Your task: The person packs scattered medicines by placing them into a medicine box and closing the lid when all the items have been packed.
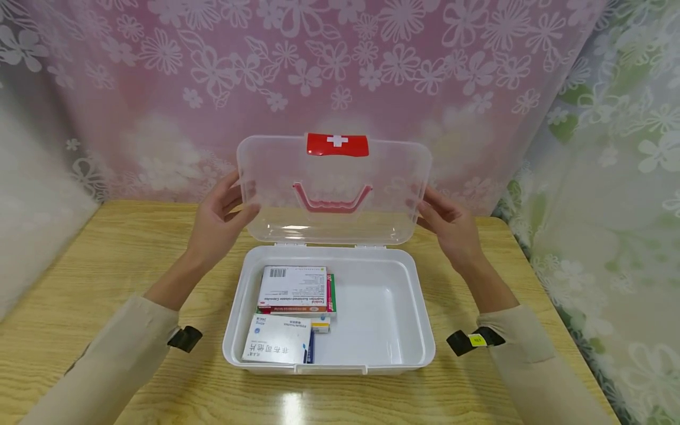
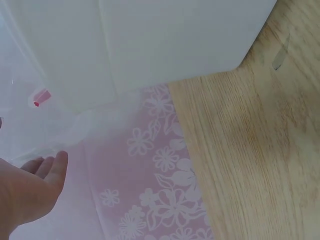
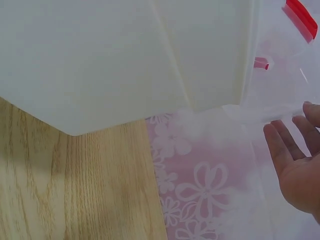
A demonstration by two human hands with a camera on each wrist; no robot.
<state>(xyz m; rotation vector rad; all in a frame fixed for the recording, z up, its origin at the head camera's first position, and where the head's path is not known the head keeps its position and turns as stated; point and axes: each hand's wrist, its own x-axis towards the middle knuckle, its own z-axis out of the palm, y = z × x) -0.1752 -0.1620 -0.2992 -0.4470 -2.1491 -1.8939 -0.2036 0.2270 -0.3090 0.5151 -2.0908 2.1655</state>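
A white medicine box (image 1: 382, 307) stands on the table, its clear lid (image 1: 334, 168) raised upright on the hinges. The lid carries a red latch (image 1: 324, 144) with a white cross and a folded pinkish-red handle (image 1: 332, 205). My left hand (image 1: 220, 212) holds the lid's left edge, thumb at the near face and fingers behind. On the opposite edge my right hand (image 1: 451, 227) grips the lid the same way. Several medicine packets lie in the box's left half, among them a white Fenbid packet (image 1: 292, 286) and a white packet with Chinese lettering (image 1: 278, 337).
The wood-grain table (image 1: 133, 265) reaches out to both sides of the box. Behind it hangs a pink flowered curtain (image 1: 340, 71), with a pale green flowered one (image 1: 611, 206) at the right. The box's outer wall (image 2: 175, 40) fills the top of the left wrist view.
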